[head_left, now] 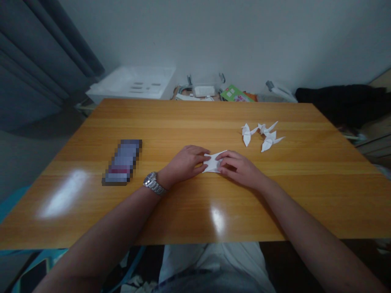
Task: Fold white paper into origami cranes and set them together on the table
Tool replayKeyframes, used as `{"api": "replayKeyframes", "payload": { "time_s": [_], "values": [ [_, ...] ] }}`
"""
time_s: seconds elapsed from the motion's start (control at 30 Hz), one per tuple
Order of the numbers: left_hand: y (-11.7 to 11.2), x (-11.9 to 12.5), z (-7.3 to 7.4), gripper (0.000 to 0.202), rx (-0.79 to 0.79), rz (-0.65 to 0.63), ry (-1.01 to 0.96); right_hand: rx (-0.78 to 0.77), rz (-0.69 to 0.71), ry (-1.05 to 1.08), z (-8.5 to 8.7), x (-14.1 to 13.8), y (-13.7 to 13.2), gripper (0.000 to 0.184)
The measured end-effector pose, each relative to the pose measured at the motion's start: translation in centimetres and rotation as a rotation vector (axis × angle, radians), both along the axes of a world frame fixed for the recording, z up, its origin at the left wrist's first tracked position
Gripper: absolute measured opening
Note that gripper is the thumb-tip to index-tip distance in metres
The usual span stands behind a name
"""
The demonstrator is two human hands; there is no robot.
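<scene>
A small piece of white paper [212, 163] lies on the wooden table, between my two hands. My left hand [191, 160], with a metal watch [154, 183] at its wrist, holds the paper's left side with thumb and fingertips. At the right side, the curled fingers of my right hand [240, 168] grip the paper and hide part of it. White folded paper cranes stand close together farther back on the right, one crane [247, 135] a little left of another crane [269, 141].
The wooden table [171, 211] spans the view. A blurred-out phone-like rectangle [122, 162] lies to the left of my hands. Beyond the far edge are a white tub [134, 83], a green booklet [235, 94] and a dark cloth [339, 97]. A grey curtain [39, 57] hangs at left.
</scene>
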State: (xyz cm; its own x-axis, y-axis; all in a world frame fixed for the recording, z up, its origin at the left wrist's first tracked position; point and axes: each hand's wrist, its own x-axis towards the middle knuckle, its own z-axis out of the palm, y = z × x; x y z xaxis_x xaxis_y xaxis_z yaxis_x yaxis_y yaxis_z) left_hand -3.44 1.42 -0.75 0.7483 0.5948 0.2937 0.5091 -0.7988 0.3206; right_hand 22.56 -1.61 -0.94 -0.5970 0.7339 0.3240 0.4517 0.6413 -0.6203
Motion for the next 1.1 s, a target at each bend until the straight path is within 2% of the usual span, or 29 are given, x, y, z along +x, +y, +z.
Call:
{"api": "replayKeyframes", "payload": {
  "time_s": [0.3,0.4,0.47,0.6,0.73,0.9,1.1],
  "values": [
    [-0.1,0.1,0.8,0.032,0.037,-0.129,-0.022,0.104,-0.068,-0.098,-0.6,-0.5,0.0,0.016],
    [-0.2,0.2,0.8,0.032,0.051,-0.159,-0.009,0.140,-0.060,-0.112,-0.5,-0.7,0.0,0.008],
    [-0.2,0.1,0.8,0.031,0.062,-0.134,0.029,0.142,-0.056,-0.117,-0.4,-0.8,-0.1,0.003],
    [-0.1,-0.2,0.8,0.030,0.054,-0.054,0.118,0.147,0.026,-0.130,-0.3,-1.0,-0.3,0.018],
    [-0.2,-0.3,0.9,0.031,0.014,-0.061,0.104,0.130,0.068,-0.173,-0.2,-0.7,-0.4,0.024],
    [-0.6,-0.1,0.9,0.034,-0.079,-0.101,0.060,0.097,0.068,-0.233,0.4,0.0,-0.5,0.018],
    [-0.6,0.0,0.7,0.026,-0.234,-0.095,-0.016,0.109,0.077,-0.233,0.4,-0.1,-0.5,0.020]
  ]
}}
